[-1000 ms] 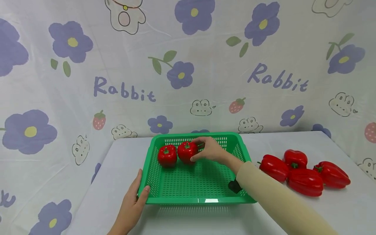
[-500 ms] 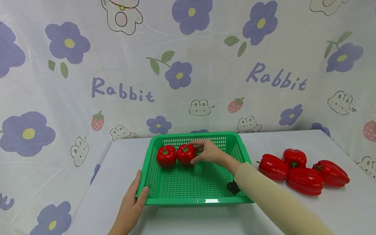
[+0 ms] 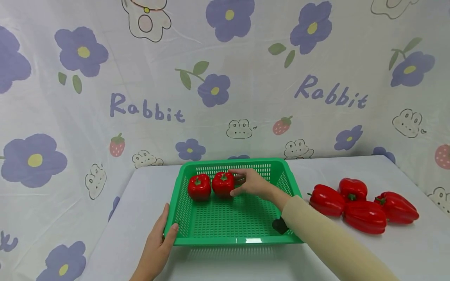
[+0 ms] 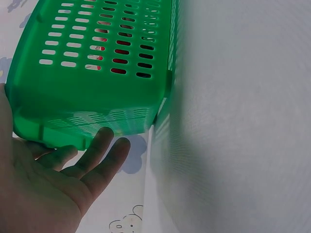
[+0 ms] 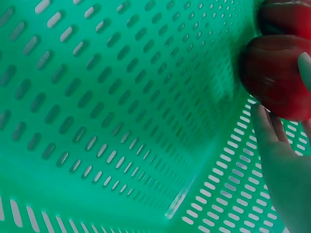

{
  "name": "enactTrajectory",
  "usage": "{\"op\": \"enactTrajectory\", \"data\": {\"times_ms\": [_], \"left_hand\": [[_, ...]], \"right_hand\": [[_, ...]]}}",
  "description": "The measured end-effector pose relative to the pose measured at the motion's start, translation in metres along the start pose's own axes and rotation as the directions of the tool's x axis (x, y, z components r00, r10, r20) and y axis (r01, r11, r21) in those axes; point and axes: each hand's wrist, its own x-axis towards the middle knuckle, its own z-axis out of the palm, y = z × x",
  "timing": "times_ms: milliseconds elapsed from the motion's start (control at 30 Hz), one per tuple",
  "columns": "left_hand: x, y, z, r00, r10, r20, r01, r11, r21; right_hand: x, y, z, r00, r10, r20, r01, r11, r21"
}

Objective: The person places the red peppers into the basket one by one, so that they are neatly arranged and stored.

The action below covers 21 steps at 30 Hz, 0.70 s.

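A green plastic basket [image 3: 239, 240] stands on the white table. My left hand [image 3: 159, 238] holds its front left corner, thumb at the rim and fingers along the outside; in the left wrist view some fingers extend straight below the rim. Inside the basket, two red bell peppers with green stems sit upright side by side at the back left: the left bell pepper [image 3: 199, 188] and the right bell pepper [image 3: 222, 185]. Beside the right one is my right hand [image 3: 255, 185], its thumb and fingers spread apart, fingertips right at the pepper's side. The right wrist view shows this pepper [image 5: 277, 77] close.
To the right of the basket, several red bell peppers [image 3: 365, 216] lie grouped on the table [image 3: 147, 183]. A white patterned cloth [image 3: 260, 97] hangs behind. A small black device [image 3: 280, 225] sits at the right wrist, over the basket's front right area.
The right hand's fingers have loosened from the right bell pepper and shifted slightly right. That pepper stands in about the same spot. The left hand has stayed on the basket.
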Motion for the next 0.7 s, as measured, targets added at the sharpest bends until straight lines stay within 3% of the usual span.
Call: {"op": "enactTrajectory", "data": {"times_ms": [467,700], "left_hand": [[0.0,0.003,0.001,1.0,-0.019,0.009,0.019,1.0,-0.006],[0.0,0.001,0.001,0.999,-0.038,0.011,0.038,0.999,-0.003]], "right_hand": [[-0.003,-0.003,-0.001,1.0,0.003,-0.029,-0.003,1.0,-0.012],[-0.01,-0.016,-0.002,0.993,0.05,-0.108,-0.061,0.993,-0.104]]}}
